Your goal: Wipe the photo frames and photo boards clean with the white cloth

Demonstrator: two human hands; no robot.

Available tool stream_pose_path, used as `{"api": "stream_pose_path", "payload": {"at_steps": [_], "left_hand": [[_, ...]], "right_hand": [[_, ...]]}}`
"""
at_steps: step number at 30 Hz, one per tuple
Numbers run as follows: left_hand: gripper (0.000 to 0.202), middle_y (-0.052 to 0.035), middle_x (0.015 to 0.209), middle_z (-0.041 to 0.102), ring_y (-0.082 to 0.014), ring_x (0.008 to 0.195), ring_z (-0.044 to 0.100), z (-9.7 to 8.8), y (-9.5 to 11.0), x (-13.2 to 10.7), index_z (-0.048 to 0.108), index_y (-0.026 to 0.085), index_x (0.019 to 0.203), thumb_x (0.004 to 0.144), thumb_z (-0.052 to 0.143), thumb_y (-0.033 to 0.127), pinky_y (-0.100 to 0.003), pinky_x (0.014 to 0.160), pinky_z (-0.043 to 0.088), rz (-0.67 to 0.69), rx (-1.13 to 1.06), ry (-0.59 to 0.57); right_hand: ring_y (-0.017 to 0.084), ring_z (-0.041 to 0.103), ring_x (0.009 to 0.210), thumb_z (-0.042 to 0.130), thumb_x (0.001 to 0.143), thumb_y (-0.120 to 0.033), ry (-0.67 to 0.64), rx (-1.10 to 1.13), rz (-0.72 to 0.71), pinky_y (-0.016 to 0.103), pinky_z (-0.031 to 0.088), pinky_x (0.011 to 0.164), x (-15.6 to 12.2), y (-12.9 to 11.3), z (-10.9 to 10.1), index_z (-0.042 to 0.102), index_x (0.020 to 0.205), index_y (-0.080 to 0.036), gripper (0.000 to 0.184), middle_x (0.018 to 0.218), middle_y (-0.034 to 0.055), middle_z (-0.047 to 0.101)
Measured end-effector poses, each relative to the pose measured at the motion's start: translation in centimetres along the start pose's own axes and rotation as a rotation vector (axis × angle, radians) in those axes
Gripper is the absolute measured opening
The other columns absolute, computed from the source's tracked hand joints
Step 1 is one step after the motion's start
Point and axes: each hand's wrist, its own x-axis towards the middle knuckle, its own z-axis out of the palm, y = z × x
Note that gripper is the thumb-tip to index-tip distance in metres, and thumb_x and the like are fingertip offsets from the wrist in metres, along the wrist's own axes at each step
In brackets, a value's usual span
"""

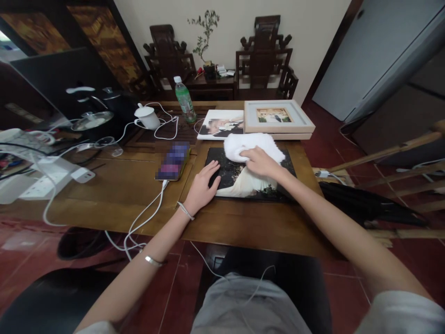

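Observation:
A dark photo panel (pixel 239 178) showing a pale gown lies flat on the wooden table in front of me. My right hand (pixel 259 162) grips a fluffy white cloth (pixel 255 143), which rests over the panel's far part. My left hand (pixel 203 184) lies on the panel's left edge with its fingers stretched out. Behind the cloth are a second photo panel (pixel 219 123) with a white border and a framed picture (pixel 274 115) in a pale wooden frame.
Left of the panel lies a phone (pixel 173 161) with a white cable. Farther back stand a green-labelled bottle (pixel 185 99) and a white lidded cup (pixel 147 116). A power strip (pixel 52 176), cables and a pot (pixel 93 123) crowd the left. The table's front edge (pixel 243 243) is near me.

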Motion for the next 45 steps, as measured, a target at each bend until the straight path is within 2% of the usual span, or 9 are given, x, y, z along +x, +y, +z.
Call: {"api": "stream_pose_path", "payload": {"at_steps": [4,8,13,22,28,35,39,42,45], "left_hand": [[0.035,-0.0126,0.135,0.054,-0.0243,0.131,0.045,0.1,-0.1,0.0,0.058,0.015,0.122,0.09,0.048,0.025,-0.048,0.11,0.035,0.008,-0.003,0.013],[0.034,-0.0118,0.135,0.054,-0.0243,0.131,0.045,0.1,-0.1,0.0,0.058,0.016,0.122,0.09,0.048,0.025,-0.048,0.11,0.036,0.003,-0.007,0.015],[0.035,-0.0145,0.135,0.054,-0.0242,0.131,0.045,0.1,0.1,0.0,0.058,0.012,0.122,0.09,0.048,0.024,-0.046,0.111,0.035,0.012,0.007,0.014],[0.035,-0.012,0.135,0.054,-0.0249,0.131,0.045,0.2,0.0,0.0,0.058,0.016,0.122,0.089,0.048,0.024,-0.048,0.11,0.036,-0.004,0.013,0.016],[0.036,-0.0117,0.137,0.053,-0.0256,0.132,0.044,0.2,-0.1,0.0,0.057,0.016,0.123,0.089,0.048,0.024,-0.049,0.109,0.037,-0.023,0.019,0.004],[0.035,-0.0124,0.135,0.054,-0.0247,0.131,0.045,0.1,0.0,0.0,0.058,0.016,0.122,0.089,0.048,0.024,-0.048,0.109,0.036,-0.002,0.008,0.016],[0.035,-0.013,0.135,0.054,-0.0246,0.131,0.045,0.0,-0.1,0.0,0.058,0.015,0.122,0.09,0.048,0.025,-0.047,0.11,0.036,0.0,0.006,0.013],[0.035,-0.0118,0.136,0.054,-0.0248,0.131,0.045,0.0,-0.1,0.0,0.058,0.016,0.123,0.09,0.048,0.025,-0.049,0.109,0.036,0.001,0.002,0.012],[0.035,-0.0114,0.135,0.054,-0.0247,0.13,0.045,0.0,-0.1,0.0,0.058,0.017,0.122,0.09,0.048,0.025,-0.049,0.109,0.036,0.001,0.001,0.015]], "right_hand": [[0.027,0.063,0.089,0.037,0.069,-0.005,0.083,-0.077,0.094,0.039,0.039,0.092,-3.0,4.1,-1.1,0.065,0.082,-0.016,0.033,0.085,0.0074,0.07],[0.032,0.057,0.113,0.037,0.069,-0.004,0.119,-0.139,0.142,0.052,0.031,0.102,-6.0,5.6,-1.0,0.065,0.094,-0.013,0.039,0.106,0.0129,0.069],[0.034,0.028,0.137,0.038,0.067,0.001,0.096,-0.149,0.111,0.066,0.023,0.106,-10.9,2.8,-0.1,0.063,0.097,-0.016,0.042,0.14,0.0111,0.049],[0.032,0.022,0.139,0.039,0.062,0.004,0.075,-0.101,-0.048,0.069,0.023,0.108,-18.1,-4.2,0.4,0.059,0.069,-0.021,0.033,0.142,0.008,0.046],[0.032,0.032,0.136,0.04,0.06,0.002,0.085,-0.058,-0.065,0.066,0.024,0.109,-16.5,-2.4,0.1,0.063,0.07,-0.02,0.034,0.137,0.0082,0.052],[0.029,0.038,0.133,0.04,0.064,0.0,0.083,-0.107,0.037,0.058,0.025,0.11,-10.1,2.9,-0.9,0.066,0.094,-0.017,0.043,0.133,0.0105,0.056],[0.031,0.047,0.126,0.038,0.067,0.0,0.088,-0.163,0.085,0.054,0.031,0.106,-7.0,5.4,-1.5,0.065,0.094,-0.014,0.041,0.118,0.0137,0.066],[0.032,0.051,0.123,0.038,0.068,-0.001,0.101,-0.162,0.1,0.052,0.033,0.102,-6.0,6.2,-1.3,0.065,0.095,-0.014,0.041,0.11,0.0133,0.069],[0.031,0.042,0.13,0.038,0.068,0.0,0.108,-0.173,0.1,0.056,0.029,0.105,-6.6,5.6,-0.7,0.064,0.102,-0.014,0.045,0.119,0.0142,0.065]]}}
